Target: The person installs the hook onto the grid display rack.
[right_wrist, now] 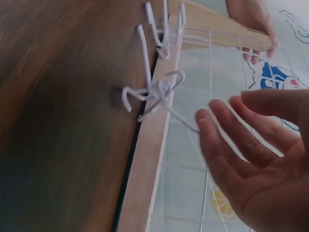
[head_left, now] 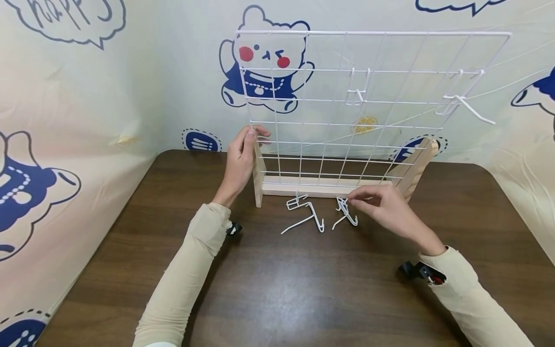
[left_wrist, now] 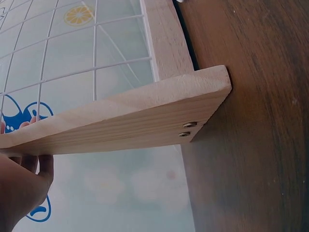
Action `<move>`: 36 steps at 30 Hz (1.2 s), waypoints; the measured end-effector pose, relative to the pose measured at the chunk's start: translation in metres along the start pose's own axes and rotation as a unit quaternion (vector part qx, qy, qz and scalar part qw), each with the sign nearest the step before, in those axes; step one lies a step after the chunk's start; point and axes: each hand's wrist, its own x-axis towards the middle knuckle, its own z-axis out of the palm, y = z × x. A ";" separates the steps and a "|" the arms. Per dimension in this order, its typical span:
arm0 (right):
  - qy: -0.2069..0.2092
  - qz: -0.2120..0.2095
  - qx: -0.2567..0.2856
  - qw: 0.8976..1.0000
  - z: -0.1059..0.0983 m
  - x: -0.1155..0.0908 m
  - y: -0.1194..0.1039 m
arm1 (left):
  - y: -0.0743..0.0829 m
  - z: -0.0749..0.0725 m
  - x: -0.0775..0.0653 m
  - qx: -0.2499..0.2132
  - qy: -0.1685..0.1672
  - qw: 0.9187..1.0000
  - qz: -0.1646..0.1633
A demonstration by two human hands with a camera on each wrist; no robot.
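Observation:
A white wire grid rack [head_left: 325,124] stands on wooden side supports and a wooden base bar [head_left: 312,187]. My left hand [head_left: 243,156] grips the top of its left wooden support [left_wrist: 145,111], with fingers reaching behind the grid. Just in front of the base bar, my right hand [head_left: 386,207] is at a tangled cluster of white wire hooks [head_left: 344,212]. In the right wrist view, the fingers [right_wrist: 207,130] are loosely bent beside these hooks, with nothing held between them. Another white hook [head_left: 308,217] lies to the left, its prong pointing forward.
Two hooks hang on the grid: one hook [head_left: 357,91] near the middle, another hook [head_left: 464,101] at the right edge. Beneath the rack is a dark brown table [head_left: 286,289]. A printed cloth backdrop [head_left: 186,86] stands behind it.

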 end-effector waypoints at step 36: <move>-0.171 -0.022 -0.108 0.979 0.000 -0.005 0.011 | 0.000 0.002 0.001 0.006 0.005 1.000 0.004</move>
